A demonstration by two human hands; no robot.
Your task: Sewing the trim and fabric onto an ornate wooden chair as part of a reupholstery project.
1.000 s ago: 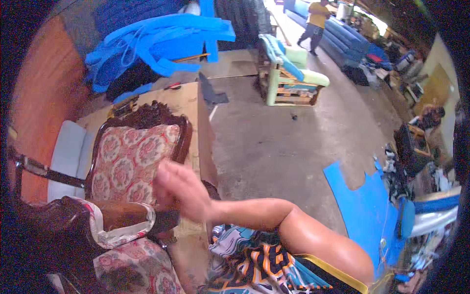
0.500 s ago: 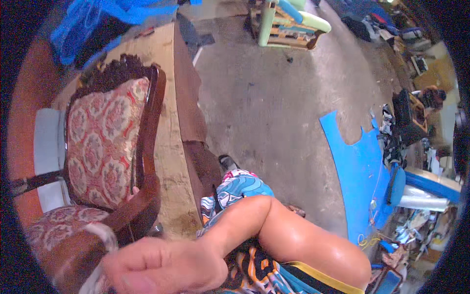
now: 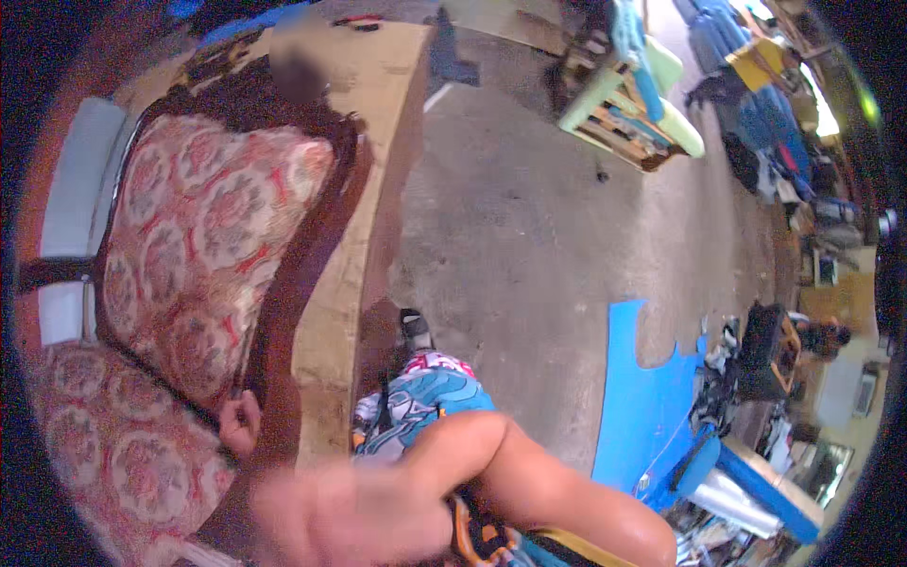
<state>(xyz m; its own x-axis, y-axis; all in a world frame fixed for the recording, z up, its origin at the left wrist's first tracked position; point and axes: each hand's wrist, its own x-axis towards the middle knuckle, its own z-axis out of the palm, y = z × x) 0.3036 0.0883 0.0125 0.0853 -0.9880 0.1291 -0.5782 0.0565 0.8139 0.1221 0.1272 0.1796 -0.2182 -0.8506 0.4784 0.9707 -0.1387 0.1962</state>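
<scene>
Apparently busy along the join between the floral-upholstered back and matching seat of a carved dark-wood armchair, resting on a wooden bench at the left of the view. Left hand low against the inner edge of the side frame, just beside that join, fingers curled inward; impossible to say whether pinching the fabric or merely resting there. Right hand nearer, smeared by motion in the foreground; impossible to say how widely spread that grip, or whether holding anything. Next, as a judgement, calling for a steady left-hand hold at the corner and a careful reach with the right around the frame, without snagging the cloth. On the bench's far end, a small red-and-black object; left of the chair, a pale grey-blue panel. Beyond, a grey concrete floor with an irregularly cut blue sheet, crowded clutter and a silvery roll near it; farther off, a pale-green armchair with exposed wooden framing.
</scene>
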